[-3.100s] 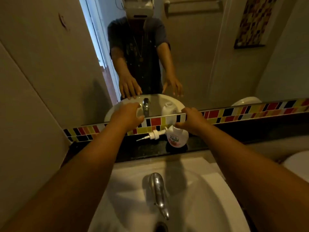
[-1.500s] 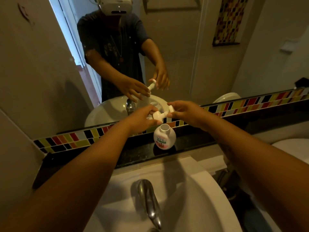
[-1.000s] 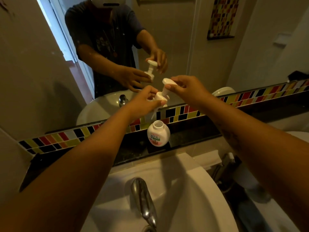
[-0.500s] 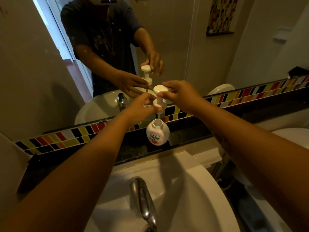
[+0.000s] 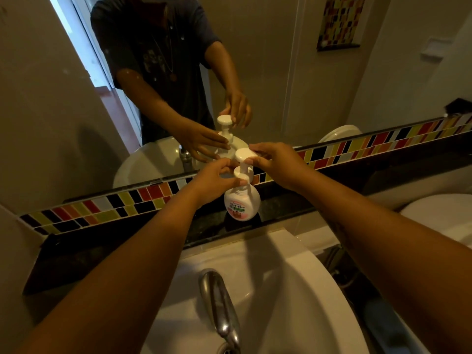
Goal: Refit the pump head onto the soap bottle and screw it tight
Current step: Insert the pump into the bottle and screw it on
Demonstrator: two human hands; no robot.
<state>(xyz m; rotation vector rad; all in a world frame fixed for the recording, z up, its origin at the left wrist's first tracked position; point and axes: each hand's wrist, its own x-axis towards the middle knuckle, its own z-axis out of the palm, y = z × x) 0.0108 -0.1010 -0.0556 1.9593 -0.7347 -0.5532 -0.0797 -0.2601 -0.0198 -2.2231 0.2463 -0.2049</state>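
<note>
The bottle [image 5: 242, 203] stands on a dark tabletop [image 5: 127, 241] behind the white sink [image 5: 293, 290], under a mirror [image 5: 281, 72] edged with coloured tiles [image 5: 107, 208]. The pump [image 5: 244, 164] sits upright on its neck; the left hand [image 5: 217, 180] pinches the collar, the right hand [image 5: 275, 162] the top. A tap [image 5: 219, 307] points forward.

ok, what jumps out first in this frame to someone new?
Both hands meet at centre: the left hand grips the collar of the white plastic pump head, the right hand its top, just above the round white soap bottle on the dark ledge. The mirror behind doubles the scene.
</note>
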